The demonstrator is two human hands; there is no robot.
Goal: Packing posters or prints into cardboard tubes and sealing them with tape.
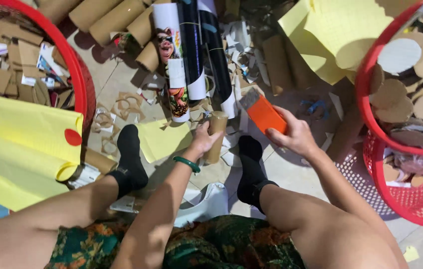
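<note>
Two things are in the hands, both near the middle of the frame. The short brown cardboard tube [216, 137] stands almost upright, its long axis only a little tilted, with its open end at the top. The left hand [202, 142] is wrapped around its lower half, fingers closed on it. Just to the right and slightly higher, the right hand [293, 135] is closed on a flat orange rectangular block [265, 114], whose long side points up and left, toward the top of the tube. The block and the tube are near but not touching; a small gap is between them. The left hand is the nearer one to the tube, since it already holds it.

Below the hands are two feet in black socks [130, 157], one at each side, and tiled floor [291, 174] shows between them. Above, rolled printed posters [191, 50] and longer cardboard tubes [117, 17] lie close. A red plastic basket of cardboard discs [370, 114] closes the right side, another red basket [79, 74] the upper left, and yellow paper sheets [22, 134] the left.
</note>
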